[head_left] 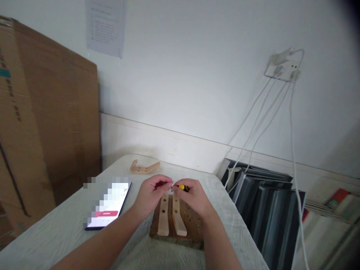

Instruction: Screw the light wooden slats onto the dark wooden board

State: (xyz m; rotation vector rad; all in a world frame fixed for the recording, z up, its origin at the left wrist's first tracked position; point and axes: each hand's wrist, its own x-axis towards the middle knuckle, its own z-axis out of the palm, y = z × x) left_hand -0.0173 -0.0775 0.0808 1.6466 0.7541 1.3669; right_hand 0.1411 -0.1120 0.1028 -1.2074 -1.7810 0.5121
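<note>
A dark wooden board [194, 225] with small holes lies on the white table [56, 240]. Two light wooden hook pieces [170, 221] rest on it side by side. My left hand [152, 193] is closed in a pinch above the top of the hooks, holding something small I cannot make out. My right hand [194, 197] is wrapped round a screwdriver with a yellow and black handle [183, 187], its tip pointing toward the left fingers. The two hands nearly touch.
A phone [108, 206] with a lit screen lies left of the board. A third wooden hook [144, 167] lies near the table's far edge. A big cardboard box [42, 131] stands at left. Dark panels [267, 202] and white cables [294, 157] are at right.
</note>
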